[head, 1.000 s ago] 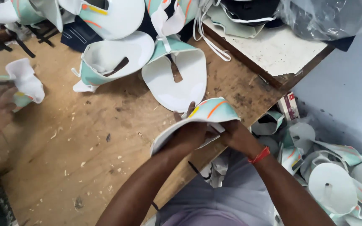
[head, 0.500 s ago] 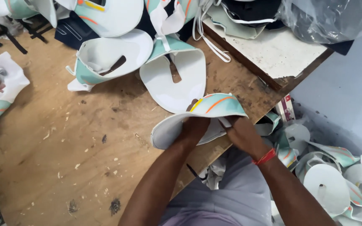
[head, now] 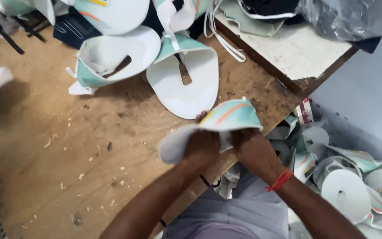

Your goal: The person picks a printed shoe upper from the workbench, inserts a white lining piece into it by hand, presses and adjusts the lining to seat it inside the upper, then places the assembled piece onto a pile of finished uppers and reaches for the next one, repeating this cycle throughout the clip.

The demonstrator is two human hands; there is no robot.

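Both hands, left hand (head: 202, 148) and right hand (head: 254, 150), gripped a folded teal-and-white piece (head: 217, 124) over the wooden table's (head: 67, 146) edge, near similar white pieces (head: 184, 84).

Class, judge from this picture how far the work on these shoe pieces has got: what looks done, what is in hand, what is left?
Done, it seems: a heap of similar pieces lies below the table edge. In hand: the left hand and right hand grip one mint-and-white shoe piece together. Left, probably: more pieces on the wooden table, such as the white one.
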